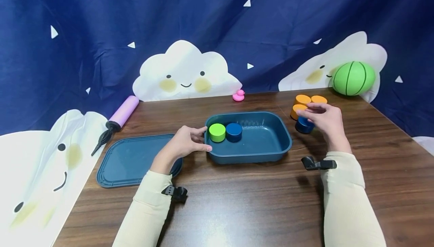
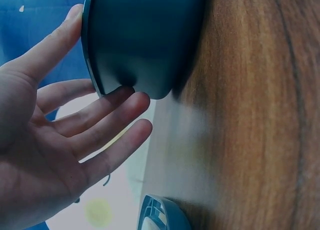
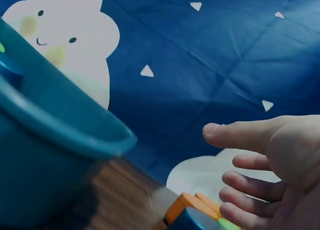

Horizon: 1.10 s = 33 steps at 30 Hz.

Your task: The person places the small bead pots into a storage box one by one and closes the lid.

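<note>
My left hand is at the left end of a dark teal open container. Its thumb touches the rim and the spread fingers rest against the outer wall. Inside the container a lime green round block stands beside a blue round block. My right hand hovers, fingers loosely extended and nothing held, over another blue round block. Orange round blocks cluster just behind it. In the right wrist view, a green block shows partly below the fingers.
A flat teal lid lies left of the container, partly under the left forearm. Behind it is a purple hand pump. A pink toy duck sits at the back edge, and a green ball at the back right corner.
</note>
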Tool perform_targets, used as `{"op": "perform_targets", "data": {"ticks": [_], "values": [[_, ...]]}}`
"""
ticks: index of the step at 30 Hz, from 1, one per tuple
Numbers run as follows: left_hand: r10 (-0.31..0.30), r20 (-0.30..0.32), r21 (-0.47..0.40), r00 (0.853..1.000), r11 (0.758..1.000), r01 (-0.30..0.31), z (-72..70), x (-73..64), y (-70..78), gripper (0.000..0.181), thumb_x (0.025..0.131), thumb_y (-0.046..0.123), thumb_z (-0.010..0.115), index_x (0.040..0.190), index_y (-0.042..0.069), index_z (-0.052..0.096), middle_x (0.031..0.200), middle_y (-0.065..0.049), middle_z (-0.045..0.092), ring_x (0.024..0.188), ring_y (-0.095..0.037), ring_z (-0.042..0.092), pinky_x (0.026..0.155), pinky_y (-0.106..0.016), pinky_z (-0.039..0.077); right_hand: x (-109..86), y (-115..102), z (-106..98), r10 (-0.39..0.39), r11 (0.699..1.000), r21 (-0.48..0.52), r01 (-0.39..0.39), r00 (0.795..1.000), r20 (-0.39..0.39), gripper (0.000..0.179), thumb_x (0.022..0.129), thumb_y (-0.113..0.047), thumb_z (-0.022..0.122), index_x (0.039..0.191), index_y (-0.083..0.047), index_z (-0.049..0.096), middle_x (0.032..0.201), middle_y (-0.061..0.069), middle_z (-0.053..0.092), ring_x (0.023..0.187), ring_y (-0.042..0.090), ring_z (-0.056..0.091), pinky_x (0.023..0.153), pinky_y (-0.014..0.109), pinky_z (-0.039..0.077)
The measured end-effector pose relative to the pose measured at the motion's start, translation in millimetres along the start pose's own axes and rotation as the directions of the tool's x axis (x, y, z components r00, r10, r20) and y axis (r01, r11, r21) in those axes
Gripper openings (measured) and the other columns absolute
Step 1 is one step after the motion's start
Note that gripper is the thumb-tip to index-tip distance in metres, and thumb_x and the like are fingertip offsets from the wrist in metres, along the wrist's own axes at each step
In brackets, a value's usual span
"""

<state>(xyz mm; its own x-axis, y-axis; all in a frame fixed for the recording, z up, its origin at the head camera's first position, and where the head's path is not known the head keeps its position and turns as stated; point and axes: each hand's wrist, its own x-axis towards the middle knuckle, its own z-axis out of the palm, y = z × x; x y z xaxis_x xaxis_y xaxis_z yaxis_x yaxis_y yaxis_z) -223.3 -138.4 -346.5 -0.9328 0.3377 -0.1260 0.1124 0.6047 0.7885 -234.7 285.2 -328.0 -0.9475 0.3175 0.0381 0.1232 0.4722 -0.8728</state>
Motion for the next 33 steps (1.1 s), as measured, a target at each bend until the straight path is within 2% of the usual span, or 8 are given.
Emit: {"op": "perform_targets", "data": {"ticks": [5,8,14,19,25,29,33], "values": [[0.008,0.003,0.000,1.000,1.000,-0.008,-0.6,-0.3,-0.8,0.078,0.081,0.030,0.086,0.149,0.014,0.051,0.123,-0.012,0.072,0.118,-0.026,0.067,0.106,-0.050,0.049,3.1,13,0,-0.011,0.997,-0.073,0.009,0.999,-0.037,0.071,0.083,-0.049,0.080,0.135,-0.004,0.061,0.125,0.008,0.062,0.091,-0.003,0.052,0.077,0.008,0.045],[0.004,0.002,0.002,1.000,1.000,-0.004,-1.0,-0.8,-0.8,0.077,0.081,0.030,0.086,0.149,0.014,0.051,0.124,-0.012,0.072,0.119,-0.027,0.066,0.107,-0.051,0.048,4.4,20,1,-0.025,0.992,-0.126,0.015,0.997,-0.075,0.072,0.084,-0.051,0.078,0.135,-0.003,0.062,0.133,0.016,0.060,0.099,0.004,0.052,0.081,0.013,0.042],[-0.002,-0.001,0.002,1.000,1.000,0.002,-1.3,-1.3,-0.8,0.077,0.082,0.029,0.086,0.149,0.015,0.051,0.125,-0.012,0.072,0.119,-0.026,0.066,0.106,-0.050,0.049,5.4,27,0,-0.021,0.985,-0.172,-0.001,0.992,-0.123,0.072,0.085,-0.054,0.076,0.134,-0.003,0.063,0.135,0.016,0.059,0.115,0.023,0.049,0.086,0.024,0.042],[-0.001,0.000,0.002,1.000,1.000,0.001,-1.5,-0.9,-1.7,0.077,0.081,0.031,0.086,0.148,0.016,0.051,0.126,-0.012,0.071,0.119,-0.026,0.066,0.105,-0.050,0.050,5.7,33,-1,-0.020,0.983,-0.181,-0.003,0.992,-0.125,0.071,0.085,-0.053,0.076,0.134,-0.003,0.063,0.134,0.018,0.061,0.118,0.027,0.049,0.088,0.028,0.042],[-0.001,-0.002,-0.001,1.000,1.000,0.001,-0.9,-1.0,-1.0,0.078,0.081,0.031,0.086,0.149,0.017,0.051,0.128,-0.013,0.070,0.119,-0.026,0.066,0.105,-0.050,0.050,6.8,45,-1,-0.006,0.986,-0.166,-0.013,0.994,-0.113,0.076,0.084,-0.055,0.076,0.138,-0.004,0.061,0.139,0.020,0.059,0.127,0.033,0.047,0.102,0.044,0.042],[0.003,-0.004,-0.005,1.000,1.000,-0.003,0.1,-0.5,-0.6,0.077,0.081,0.029,0.087,0.148,0.016,0.051,0.128,-0.012,0.070,0.118,-0.026,0.067,0.105,-0.049,0.051,7.8,53,0,-0.017,0.987,-0.162,-0.003,0.993,-0.119,0.075,0.083,-0.056,0.076,0.136,-0.004,0.062,0.136,0.021,0.061,0.122,0.029,0.051,0.102,0.042,0.043],[0.005,-0.007,-0.002,1.000,1.000,-0.005,0.5,-0.3,-0.4,0.077,0.081,0.028,0.087,0.148,0.016,0.052,0.126,-0.011,0.071,0.116,-0.025,0.067,0.104,-0.049,0.051,8.8,57,2,-0.007,0.988,-0.153,-0.014,0.990,-0.138,0.076,0.082,-0.057,0.077,0.136,-0.005,0.063,0.134,0.020,0.063,0.111,0.018,0.052,0.099,0.036,0.044]]}}
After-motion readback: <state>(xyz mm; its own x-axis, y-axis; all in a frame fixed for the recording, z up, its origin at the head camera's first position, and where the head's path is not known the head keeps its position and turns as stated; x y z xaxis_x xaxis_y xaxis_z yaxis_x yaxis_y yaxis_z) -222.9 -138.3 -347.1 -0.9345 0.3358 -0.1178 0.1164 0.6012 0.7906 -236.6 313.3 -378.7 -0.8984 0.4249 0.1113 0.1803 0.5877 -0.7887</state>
